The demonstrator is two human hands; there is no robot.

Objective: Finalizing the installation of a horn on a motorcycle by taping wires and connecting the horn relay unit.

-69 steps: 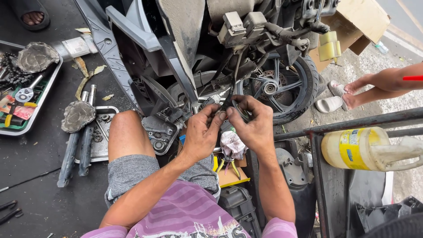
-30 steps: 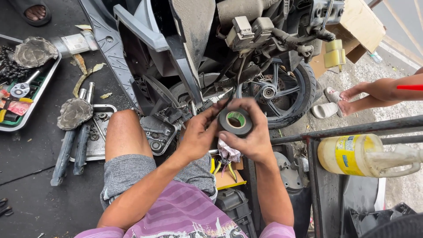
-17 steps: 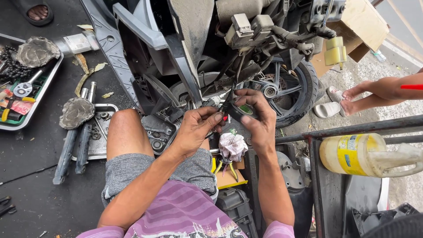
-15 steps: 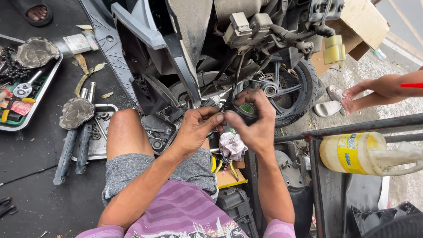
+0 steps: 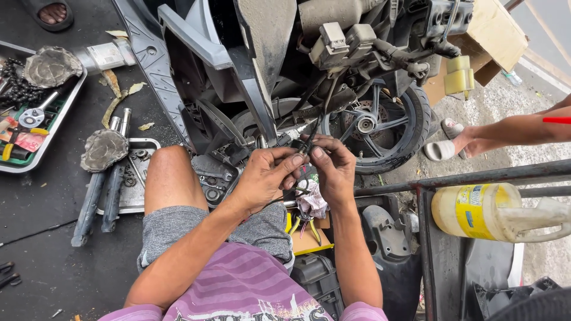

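I am working at frame centre: my left hand (image 5: 264, 178) and right hand (image 5: 333, 169) are both pinching, fingers narrow, the thin black wire bundle (image 5: 309, 139) hanging from the stripped grey scooter body (image 5: 238, 65). A black roll of tape (image 5: 307, 174) is sitting between the palms; I cannot tell which hand is carrying it. Judgement: I am mid-wrap on the wires. The next move calls for steady tension and a clean turn.
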